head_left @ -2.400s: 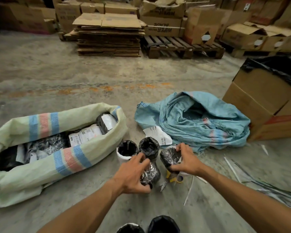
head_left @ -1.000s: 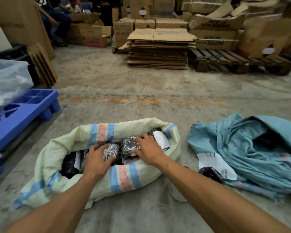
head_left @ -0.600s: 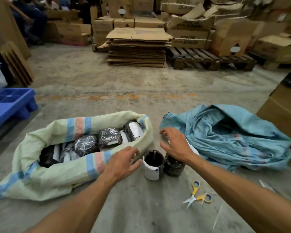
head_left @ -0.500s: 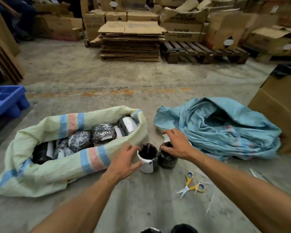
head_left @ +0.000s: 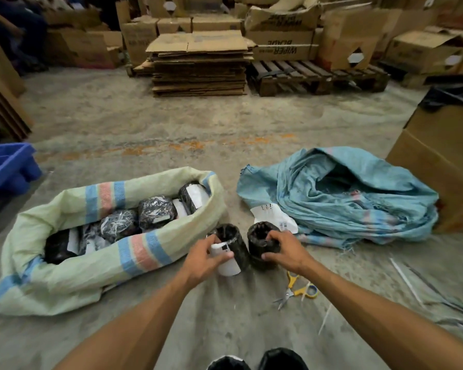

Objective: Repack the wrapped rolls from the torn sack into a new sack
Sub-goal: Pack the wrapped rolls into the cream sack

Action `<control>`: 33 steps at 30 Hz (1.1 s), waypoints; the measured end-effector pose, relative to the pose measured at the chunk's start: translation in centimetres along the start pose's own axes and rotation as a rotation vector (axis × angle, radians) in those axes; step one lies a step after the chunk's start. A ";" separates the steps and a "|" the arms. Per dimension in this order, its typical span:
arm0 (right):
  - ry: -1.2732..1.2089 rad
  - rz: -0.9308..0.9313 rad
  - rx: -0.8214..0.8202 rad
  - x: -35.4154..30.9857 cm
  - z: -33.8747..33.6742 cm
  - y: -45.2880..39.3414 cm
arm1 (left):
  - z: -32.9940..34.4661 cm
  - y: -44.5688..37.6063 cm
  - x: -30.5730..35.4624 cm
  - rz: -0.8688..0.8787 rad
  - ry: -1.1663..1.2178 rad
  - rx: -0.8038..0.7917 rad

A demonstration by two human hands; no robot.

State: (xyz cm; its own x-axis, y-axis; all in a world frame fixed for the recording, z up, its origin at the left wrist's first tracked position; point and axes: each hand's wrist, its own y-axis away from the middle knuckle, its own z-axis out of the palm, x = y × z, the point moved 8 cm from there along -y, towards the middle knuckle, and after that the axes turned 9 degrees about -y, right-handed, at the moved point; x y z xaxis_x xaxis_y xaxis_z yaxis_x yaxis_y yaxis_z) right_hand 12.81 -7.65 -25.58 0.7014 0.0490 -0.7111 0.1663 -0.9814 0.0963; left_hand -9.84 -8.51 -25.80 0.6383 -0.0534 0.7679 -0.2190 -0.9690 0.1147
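While gripping upright labelled roll [head_left: 229, 253] with left hand [head_left: 201, 260], unlabelled roll [head_left: 262, 247] with right hand [head_left: 285, 253], am eyeing new sack [head_left: 72, 271] lying just left of both.

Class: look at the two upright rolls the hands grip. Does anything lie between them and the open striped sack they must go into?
Nothing visible does. The left hand and right hand hold rolls directly beside the striped sack; its mouth is open.

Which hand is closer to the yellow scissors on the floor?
Right. The right hand grips a black roll just above the scissors; the left hand holds the labelled roll farther left.
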 end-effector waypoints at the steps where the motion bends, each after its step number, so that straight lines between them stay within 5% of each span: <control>1: -0.082 -0.029 0.060 -0.7 -1.0 0.0 | -0.9 0.1 0.3 -0.024 0.162 0.021; 6: -0.562 -0.091 0.182 -4.7 -4.6 -1.1 | -5.2 -0.6 1.0 -0.162 0.749 0.072; 16: -0.675 -0.227 0.212 -20.3 -2.5 -9.3 | -18.1 -1.7 -3.1 -0.221 1.140 0.361; 20: -0.491 -0.135 0.172 -23.5 1.8 -14.8 | -25.1 -0.6 -9.4 -0.332 0.975 0.624; 24: -0.106 0.071 0.077 -22.5 6.6 -18.4 | -30.0 2.0 -14.9 -0.603 0.382 0.708; 29: 0.283 0.151 0.089 -20.5 9.5 -19.6 | -30.0 1.9 -18.1 -0.660 0.032 0.563; 33: 0.384 0.157 0.104 -20.6 11.1 -20.1 | -28.0 2.2 -20.2 -0.905 -0.386 0.475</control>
State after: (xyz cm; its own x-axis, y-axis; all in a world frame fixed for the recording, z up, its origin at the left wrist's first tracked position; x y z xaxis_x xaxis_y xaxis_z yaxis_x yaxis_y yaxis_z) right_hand -12.66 9.05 -20.60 0.9232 -0.0556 -0.3802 -0.0195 -0.9950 0.0981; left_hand -43.85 -2.81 -23.41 0.6265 0.7339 0.2624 0.7021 -0.6776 0.2188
